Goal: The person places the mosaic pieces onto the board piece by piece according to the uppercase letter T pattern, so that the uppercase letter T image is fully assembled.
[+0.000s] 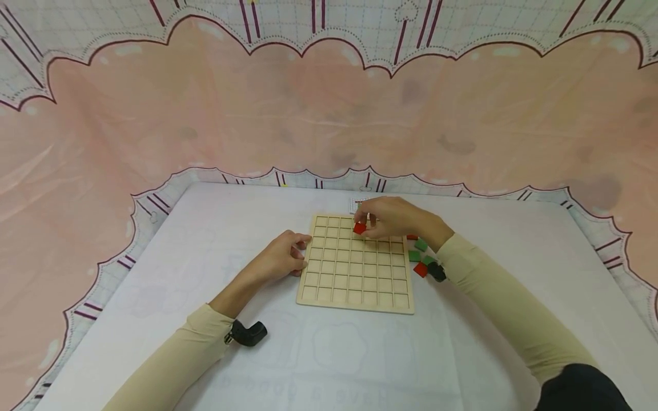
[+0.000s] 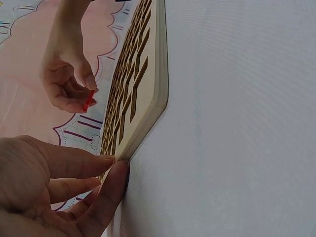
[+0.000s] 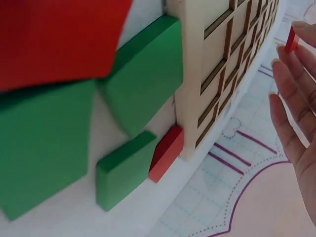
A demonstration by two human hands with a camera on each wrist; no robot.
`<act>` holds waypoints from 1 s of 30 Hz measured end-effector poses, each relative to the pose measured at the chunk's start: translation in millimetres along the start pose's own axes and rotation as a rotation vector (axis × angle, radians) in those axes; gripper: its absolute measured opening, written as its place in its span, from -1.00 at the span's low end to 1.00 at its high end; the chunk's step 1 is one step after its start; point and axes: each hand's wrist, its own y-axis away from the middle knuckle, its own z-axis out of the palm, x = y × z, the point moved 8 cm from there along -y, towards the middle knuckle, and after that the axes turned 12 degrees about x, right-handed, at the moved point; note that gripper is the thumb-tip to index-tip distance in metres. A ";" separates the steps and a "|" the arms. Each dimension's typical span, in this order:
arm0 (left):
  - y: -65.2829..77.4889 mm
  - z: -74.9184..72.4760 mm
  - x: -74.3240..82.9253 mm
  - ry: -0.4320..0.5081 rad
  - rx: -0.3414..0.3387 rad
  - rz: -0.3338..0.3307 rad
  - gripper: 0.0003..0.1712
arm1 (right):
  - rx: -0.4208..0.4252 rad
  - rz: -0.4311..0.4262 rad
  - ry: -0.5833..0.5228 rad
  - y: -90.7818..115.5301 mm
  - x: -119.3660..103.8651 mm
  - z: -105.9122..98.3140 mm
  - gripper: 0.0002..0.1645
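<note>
A square wooden grid board (image 1: 341, 282) lies on the white table, its recessed cells bare where I can see them. My left hand (image 1: 281, 255) holds the board's left edge, thumb and index fingertip pinching the rim (image 2: 143, 129) in the left wrist view. Over the board's far part, my right hand (image 1: 393, 217) pinches a small red square tile (image 1: 359, 228) between thumb and fingers. The left wrist view shows that tile (image 2: 89, 100) tilted and raised above the surface. My right hand hides some of the far cells.
Beside the board's right edge lie loose tiles: green ones (image 1: 421, 245) and red ones (image 1: 420, 269), partly under my right wrist. A small printed card (image 1: 354, 205) sits behind the board, half covered by my right hand. A patterned cloth (image 1: 308, 125) hangs behind the table.
</note>
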 end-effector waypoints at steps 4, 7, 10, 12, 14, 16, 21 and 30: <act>0.4 -0.1 0.5 0.007 -0.002 -0.008 -0.24 | -0.002 -0.012 -0.002 -5.7 -4.4 2.1 -0.62; 0.5 -0.3 0.8 0.004 -0.003 -0.005 -0.24 | -0.005 -0.024 0.004 -10.2 -7.3 4.6 -0.66; 0.7 -0.4 1.1 0.002 -0.002 0.000 -0.25 | -0.015 -0.038 0.028 -14.9 -9.4 8.7 -0.68; 0.9 -0.5 1.5 0.001 -0.002 0.003 -0.25 | -0.019 -0.048 0.046 -17.8 -9.8 11.5 -0.68; 1.1 -0.4 1.9 0.002 -0.001 0.005 -0.25 | -0.026 -0.050 0.059 -20.1 -10.4 13.6 -0.68; 1.1 -0.4 2.0 0.001 0.000 0.004 -0.25 | -0.031 -0.048 0.067 -22.0 -10.8 15.2 -0.68; 0.8 -0.5 2.0 -0.004 -0.001 -0.006 -0.24 | -0.050 -0.054 0.075 -27.0 -13.1 19.1 -0.68; 0.7 -0.3 1.7 -0.013 -0.002 0.006 -0.26 | -0.068 -0.067 0.083 -30.4 -17.2 22.1 -0.68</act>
